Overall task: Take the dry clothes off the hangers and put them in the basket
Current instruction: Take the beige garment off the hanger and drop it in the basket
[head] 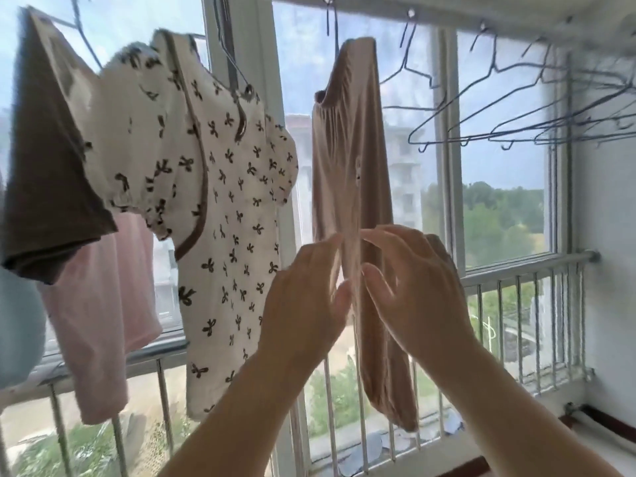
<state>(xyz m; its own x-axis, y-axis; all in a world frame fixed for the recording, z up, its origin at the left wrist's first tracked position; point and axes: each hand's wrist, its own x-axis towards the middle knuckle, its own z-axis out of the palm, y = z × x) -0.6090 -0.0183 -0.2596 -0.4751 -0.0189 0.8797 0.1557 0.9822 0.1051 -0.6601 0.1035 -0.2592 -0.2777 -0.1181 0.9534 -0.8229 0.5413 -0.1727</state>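
Setting: a glazed balcony is seen, with a railing (pixel 516 266) running below the window and a white wall at the right.
Done so far: several bare wire hangers (pixel 481 108) are bunched at the upper right, which suggests part of the load has been taken down; the basket is not in view.
Left to do: a tan garment (pixel 347 160), a bow-print dress (pixel 220 208), a brown top (pixel 48 160) and a pink piece (pixel 103 304) are seen hanging.
Left hand (pixel 303 304): half open, fingers curled toward a fold of the tan garment; a firm grip cannot be confirmed through blur.
Right hand (pixel 416 287): likewise half open, fingertips at the same fold.
Open room: clear space is judged to lie right of the tan garment, beneath the bare hangers.
Edges: the dress hangs just beside it on the left, and the railing is close behind.
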